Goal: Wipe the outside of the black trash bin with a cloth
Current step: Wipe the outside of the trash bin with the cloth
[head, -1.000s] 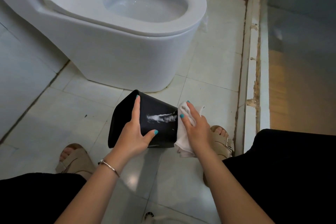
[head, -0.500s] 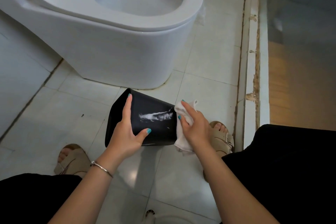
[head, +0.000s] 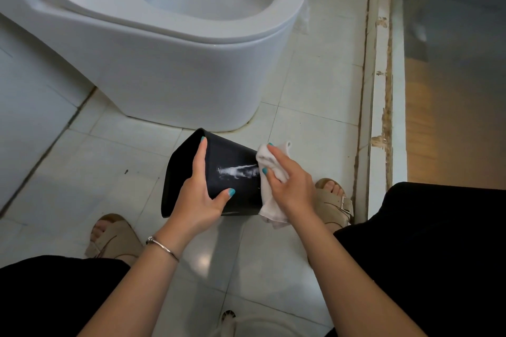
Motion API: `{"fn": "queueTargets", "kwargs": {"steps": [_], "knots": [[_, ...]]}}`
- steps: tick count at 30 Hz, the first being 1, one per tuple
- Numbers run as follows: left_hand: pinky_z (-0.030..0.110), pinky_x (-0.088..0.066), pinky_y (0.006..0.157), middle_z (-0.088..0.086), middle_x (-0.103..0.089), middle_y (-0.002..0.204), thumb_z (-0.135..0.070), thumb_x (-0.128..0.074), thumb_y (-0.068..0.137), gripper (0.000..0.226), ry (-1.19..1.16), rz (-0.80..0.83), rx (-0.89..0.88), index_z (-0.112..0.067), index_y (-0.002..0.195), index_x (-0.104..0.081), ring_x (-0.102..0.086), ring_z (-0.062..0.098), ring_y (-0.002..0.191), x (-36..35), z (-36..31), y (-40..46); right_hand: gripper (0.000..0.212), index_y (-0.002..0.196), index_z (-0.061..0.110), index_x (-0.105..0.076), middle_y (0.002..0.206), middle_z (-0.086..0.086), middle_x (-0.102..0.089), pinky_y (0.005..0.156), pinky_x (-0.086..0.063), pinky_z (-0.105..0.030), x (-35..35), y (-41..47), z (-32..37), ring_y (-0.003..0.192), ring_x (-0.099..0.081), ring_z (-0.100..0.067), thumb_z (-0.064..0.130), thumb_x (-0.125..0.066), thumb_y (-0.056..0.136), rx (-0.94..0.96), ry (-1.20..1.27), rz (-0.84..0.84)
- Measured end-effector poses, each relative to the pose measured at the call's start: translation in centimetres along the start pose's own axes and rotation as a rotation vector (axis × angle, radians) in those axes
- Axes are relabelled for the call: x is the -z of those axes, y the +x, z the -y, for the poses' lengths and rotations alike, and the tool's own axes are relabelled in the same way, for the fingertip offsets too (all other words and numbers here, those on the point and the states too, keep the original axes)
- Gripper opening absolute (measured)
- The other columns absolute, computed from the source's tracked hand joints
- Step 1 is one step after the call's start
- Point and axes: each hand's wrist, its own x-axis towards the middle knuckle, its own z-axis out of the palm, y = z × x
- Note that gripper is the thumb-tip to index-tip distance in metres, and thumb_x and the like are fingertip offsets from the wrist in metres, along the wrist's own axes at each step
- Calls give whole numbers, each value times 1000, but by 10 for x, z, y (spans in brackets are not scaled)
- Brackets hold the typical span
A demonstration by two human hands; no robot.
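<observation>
The black trash bin [head: 235,156] is tipped on its side above the floor tiles, its rim toward the left and its base toward the right. A white smear runs across its upper side. My left hand [head: 200,197] grips the bin near the rim, forefinger stretched along the top and thumb on the near side. My right hand [head: 287,183] presses a white cloth [head: 269,200] against the bin's base end; the cloth hangs down below the hand.
A white toilet [head: 175,63] stands just behind the bin. A raised, stained threshold [head: 383,90] runs along the right. My sandalled feet [head: 332,204] rest on the tiles either side of the bin, with black-clad knees at the lower corners.
The bin and both hands stay together while the view shifts slightly. My right hand with the cloth has slid a little along the bin's base end.
</observation>
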Motion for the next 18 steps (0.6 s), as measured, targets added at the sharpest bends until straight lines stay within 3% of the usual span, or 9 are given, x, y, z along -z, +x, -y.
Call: {"fn": "queueTargets", "kwargs": {"steps": [3,8,15,18], "knots": [[-7,-34,74,-40,-34,112,-2,-72,83,105,-4,0,-5,-30,155,-1,-41,-35,94,0,1,0,51,131,64,-37,115,14,-62,82,-51,-35,-1,0,3,101,-57,-12,39,-58,92,22,18,16],[-7,-33,78,-42,-31,117,-3,-73,83,106,-7,1,-10,-32,154,-1,-38,-35,100,2,3,-1,50,131,65,-37,114,10,-64,81,-53,-37,2,3,-13,102,-61,-18,40,-57,92,-140,73,-46],[-7,-33,73,-42,-32,107,-2,-73,82,106,26,-12,-5,-28,155,-1,-40,-36,88,-2,0,-1,53,130,66,-38,122,18,-62,80,-50,-30,-1,0,20,103,-57,-9,37,-59,91,94,55,32],[-9,-29,75,-43,-28,112,-1,-73,82,105,27,-16,-9,-28,155,-2,-34,-40,93,-1,0,-1,52,126,69,-38,114,17,-63,81,-52,-32,-2,1,12,102,-59,-11,40,-59,89,26,133,-11]]}}
